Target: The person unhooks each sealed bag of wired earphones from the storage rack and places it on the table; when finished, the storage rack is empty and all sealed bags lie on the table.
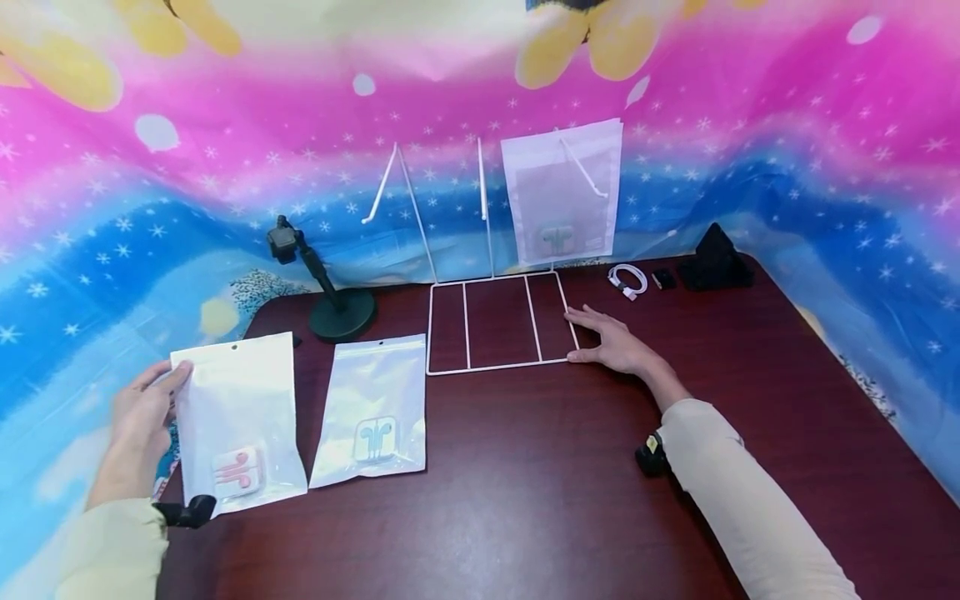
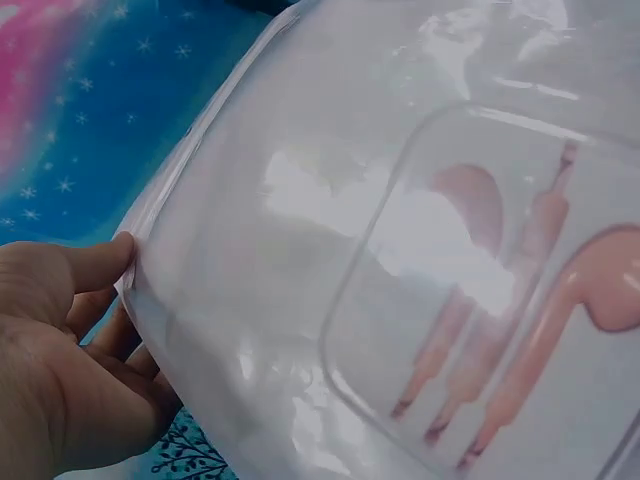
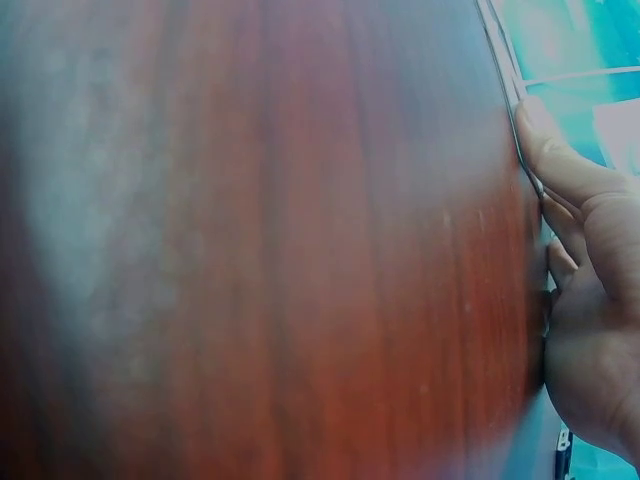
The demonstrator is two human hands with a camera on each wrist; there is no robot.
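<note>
At the left, my left hand (image 1: 142, 417) pinches the upper left edge of a white zip bag (image 1: 236, 375), thumb in front. Through its front shows a clear case of pink earphones (image 1: 238, 472), large in the left wrist view too. A second white bag (image 1: 375, 375), with blue earphones (image 1: 375, 439), lies on the table beside it. My right hand (image 1: 618, 342) rests at the right side of a white wire rack (image 1: 483, 367), fingers extended and thumb by its front corner. Another white bag (image 1: 528, 192) hangs from the rack's right hook (image 1: 585, 169).
Two bare hooks (image 1: 381, 185) stick out from the rack's left and middle uprights. A black stand (image 1: 337, 308) is behind the bags. Towards the back right are a coiled white cable (image 1: 628, 283), a small black item (image 1: 663, 278) and a black holder (image 1: 715, 260). Patterned cloth (image 1: 300, 167) encloses the table (image 1: 495, 483).
</note>
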